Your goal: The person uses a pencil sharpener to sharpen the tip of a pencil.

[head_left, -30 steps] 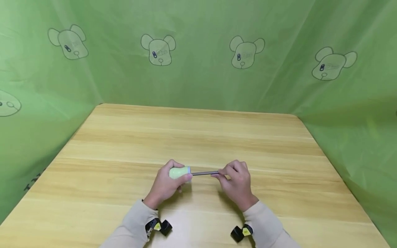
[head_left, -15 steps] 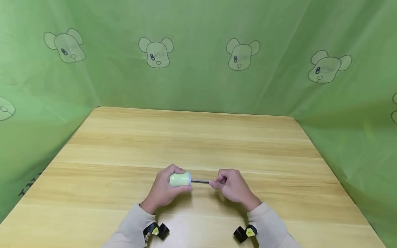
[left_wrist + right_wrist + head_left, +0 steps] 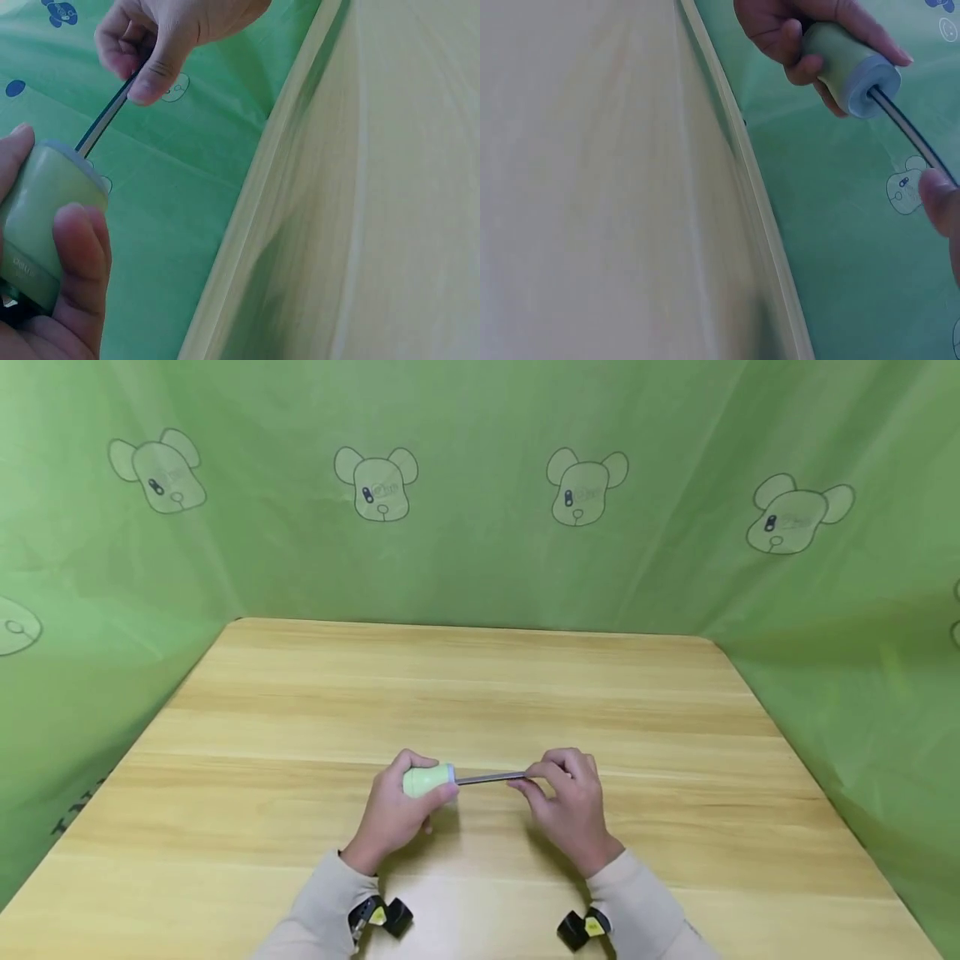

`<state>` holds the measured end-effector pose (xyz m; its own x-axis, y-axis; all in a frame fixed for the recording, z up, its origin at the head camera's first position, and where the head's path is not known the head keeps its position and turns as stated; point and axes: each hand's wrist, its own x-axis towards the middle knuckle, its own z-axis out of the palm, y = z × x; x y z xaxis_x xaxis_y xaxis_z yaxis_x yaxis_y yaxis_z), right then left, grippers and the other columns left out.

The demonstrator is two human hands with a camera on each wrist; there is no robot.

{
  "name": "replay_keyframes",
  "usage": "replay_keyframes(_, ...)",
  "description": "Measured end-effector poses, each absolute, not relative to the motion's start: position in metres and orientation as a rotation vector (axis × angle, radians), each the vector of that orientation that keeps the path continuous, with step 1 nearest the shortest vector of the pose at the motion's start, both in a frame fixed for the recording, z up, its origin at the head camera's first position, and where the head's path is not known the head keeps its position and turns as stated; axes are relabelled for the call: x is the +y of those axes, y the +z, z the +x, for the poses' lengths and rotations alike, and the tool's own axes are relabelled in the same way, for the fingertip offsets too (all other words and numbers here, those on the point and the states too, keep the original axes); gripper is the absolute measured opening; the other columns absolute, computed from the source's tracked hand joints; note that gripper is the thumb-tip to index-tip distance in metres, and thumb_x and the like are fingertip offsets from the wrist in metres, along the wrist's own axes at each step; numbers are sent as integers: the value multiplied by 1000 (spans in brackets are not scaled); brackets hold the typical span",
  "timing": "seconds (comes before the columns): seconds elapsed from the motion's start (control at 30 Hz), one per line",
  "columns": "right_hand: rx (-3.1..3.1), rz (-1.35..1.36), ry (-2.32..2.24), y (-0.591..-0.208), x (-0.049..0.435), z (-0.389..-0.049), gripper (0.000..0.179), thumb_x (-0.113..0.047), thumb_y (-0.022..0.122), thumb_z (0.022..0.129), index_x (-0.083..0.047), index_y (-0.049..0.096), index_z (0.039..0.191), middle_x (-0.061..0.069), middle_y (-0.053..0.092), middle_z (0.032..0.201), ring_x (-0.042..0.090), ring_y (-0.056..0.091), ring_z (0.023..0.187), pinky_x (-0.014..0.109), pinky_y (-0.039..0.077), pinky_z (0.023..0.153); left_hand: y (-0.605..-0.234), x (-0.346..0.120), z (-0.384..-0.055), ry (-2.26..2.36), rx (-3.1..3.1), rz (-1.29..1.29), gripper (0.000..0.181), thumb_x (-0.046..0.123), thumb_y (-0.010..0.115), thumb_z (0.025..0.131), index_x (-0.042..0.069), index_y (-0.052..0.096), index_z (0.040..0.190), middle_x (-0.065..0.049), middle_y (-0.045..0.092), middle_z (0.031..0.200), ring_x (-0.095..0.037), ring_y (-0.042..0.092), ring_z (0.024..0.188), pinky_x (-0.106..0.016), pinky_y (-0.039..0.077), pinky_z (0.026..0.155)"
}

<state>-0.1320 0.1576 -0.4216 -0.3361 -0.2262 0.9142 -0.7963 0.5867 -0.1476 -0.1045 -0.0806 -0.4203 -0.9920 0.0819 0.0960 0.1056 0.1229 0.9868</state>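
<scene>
Nearest, two beige cloth sleeves (image 3: 318, 902) are seen entering from the bottom edge, a small black camera with a yellow label (image 3: 397, 917) strapped at each wrist. Just beyond, a pale green, smooth, waisted cylinder (image 3: 423, 780) is gripped by the left hand (image 3: 390, 818), with thumb and fingers on opposite sides. Small lettering is borne on its lower band, partly legible in the left wrist view. Its end is capped by a light blue round collar (image 3: 859, 95), into whose central hole a thin, dark, straight rod with a pale stripe (image 3: 491, 777) is set. The rod's other end is pinched by the right hand (image 3: 573, 814), between thumb and fingers. Cylinder and rod are held above a light wood-grain tabletop (image 3: 480, 693), hand shadows cast below. Farther off, the table is enclosed by green sheeting (image 3: 480, 572), printed with outlined bear heads (image 3: 382, 489).
</scene>
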Motion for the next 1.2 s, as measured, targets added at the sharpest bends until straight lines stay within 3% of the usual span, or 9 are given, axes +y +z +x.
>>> replay_keyframes(0.43,-1775,916,723,-424,156,-136,38,-37,70,89,-6,70,67,0,52,66,15,46,55,28,35,57,-417,-87,-104,-2081,-2400,-268,38,19,79,81,0,57,106,-11,59,72,-19,53,45,-36,50,38)
replay_keyframes(0.57,-1974,896,834,-419,157,-132,26,-27,83,77,-6,70,69,-2,49,65,10,40,55,19,33,49,-419,-89,-107,-2011,-2387,-309,38,19,81,79,2,58,104,-12,59,75,-19,53,48,-33,48,37)
replay_keyframes(0.67,-2331,827,1102,-410,158,-127,19,-14,86,72,-9,69,68,-5,50,62,7,40,53,18,34,44,-420,-91,-110,-1877,-2384,-414,37,18,84,76,4,60,100,-11,60,82,-18,54,59,-28,49,44)
replay_keyframes(0.8,-2851,539,1423,-397,159,-122,22,-13,75,85,-6,65,67,-4,49,59,9,41,53,22,35,46,-423,-91,-112,-1662,-2396,-615,38,17,86,72,5,60,98,-7,63,93,-16,54,71,-26,50,54)
replay_keyframes(0.9,-2937,461,1311,-396,158,-121,23,-18,73,88,-6,67,69,-3,50,60,11,42,55,25,36,50,-423,-90,-111,-1641,-2398,-644,39,17,86,72,6,60,99,-6,62,95,-17,54,73,-27,51,55)
replay_keyframes(1.03,-2642,554,922,-404,152,-120,11,-19,82,79,-12,74,77,-4,59,72,12,53,63,30,43,59,-420,-89,-111,-1755,-2410,-462,38,19,85,74,7,61,101,-6,61,93,-19,55,72,-29,52,53)
replay_keyframes(1.2,-2255,701,756,-412,147,-123,31,-13,91,62,-7,73,86,3,58,82,20,56,71,34,43,64,-417,-89,-111,-1974,-2362,-288,40,18,82,77,2,59,106,-15,59,90,-22,57,64,-36,55,49)
